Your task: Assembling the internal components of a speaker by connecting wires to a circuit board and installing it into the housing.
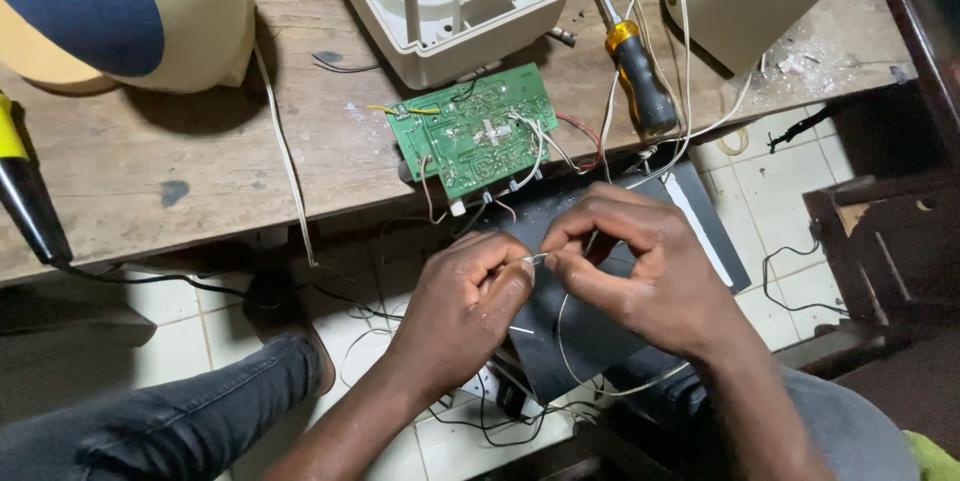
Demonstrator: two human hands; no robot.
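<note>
Two hands pinching a thin wire end below the workbench edge.

The left hand (465, 296) and right hand (640, 266) meet fingertip to fingertip, each pinching the bare tip of a thin pale wire (565, 341) that loops down under the right hand over a dark flat panel (570, 331). Just beyond, a green circuit board (475, 129) lies at the near edge of the wooden bench (200, 171), with a cream plastic housing (450, 1) farther back and a yellow-and-black screwdriver (635, 66) to the right.
</note>
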